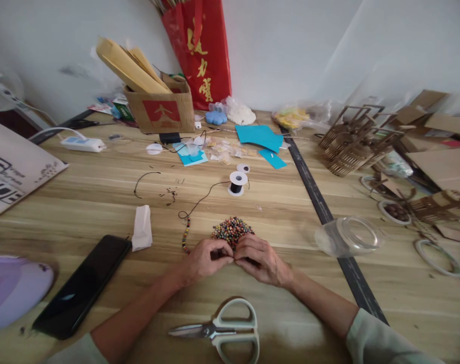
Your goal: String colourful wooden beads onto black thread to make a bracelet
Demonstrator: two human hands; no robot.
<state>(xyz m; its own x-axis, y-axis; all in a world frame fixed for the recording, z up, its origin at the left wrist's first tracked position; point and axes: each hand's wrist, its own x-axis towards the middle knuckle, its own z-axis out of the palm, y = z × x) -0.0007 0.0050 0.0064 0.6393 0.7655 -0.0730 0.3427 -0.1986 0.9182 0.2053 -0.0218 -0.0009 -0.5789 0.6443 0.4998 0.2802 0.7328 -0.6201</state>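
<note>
My left hand [208, 260] is closed in a pinch, and a black cord strung with coloured beads [185, 235] runs in behind it. Its fingertips meet those of my right hand [262, 260], also pinched; whatever sits between the right fingertips is too small to make out. Just beyond both hands lies a heap of small multicoloured beads [232, 228], partly covered by the right fingers. From the strung beads the cord loops back to a white spool of black cord [237, 184] standing upright. Nearer to me, scissors with pale handles [224, 331] lie with the blades pointing left.
To the left are a black phone [83, 285], a folded white paper [142, 227] and cord scraps [169, 194]. A clear plastic jar [347, 237] lies at right. Behind stand a cardboard box [161, 111], blue sheets [260, 137] and small woven baskets [347, 146].
</note>
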